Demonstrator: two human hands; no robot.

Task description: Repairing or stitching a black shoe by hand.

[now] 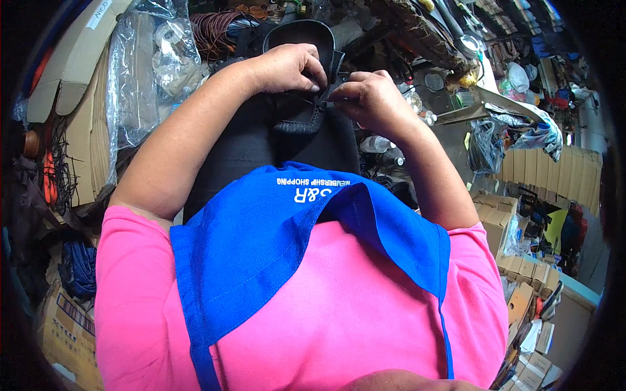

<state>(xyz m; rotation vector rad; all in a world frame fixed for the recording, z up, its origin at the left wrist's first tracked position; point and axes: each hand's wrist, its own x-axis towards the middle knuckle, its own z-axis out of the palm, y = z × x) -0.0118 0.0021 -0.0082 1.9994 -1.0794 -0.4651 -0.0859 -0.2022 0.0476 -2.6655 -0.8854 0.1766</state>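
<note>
A black shoe (297, 124) lies over my dark-trousered lap, its stitched toe toward me and its opening at the far end. Across its upper, my left hand (291, 68) has thumb and fingers drawn together in a pinch just above the stitched seam. On the shoe's right side, my right hand (372, 96) is closed, its fingertips pinched close to the same seam. Whatever is between the fingers of either hand is too small or too hidden to make out. The two hands are a short gap apart.
A blue apron (254, 241) covers my front. Clear plastic bags (140, 78) and cardboard sheets (85, 143) stand at the left. Coiled brown cord (218, 29) lies beyond. Plastic bottles (378, 144) are right of my lap, with boxes (492, 215) farther right.
</note>
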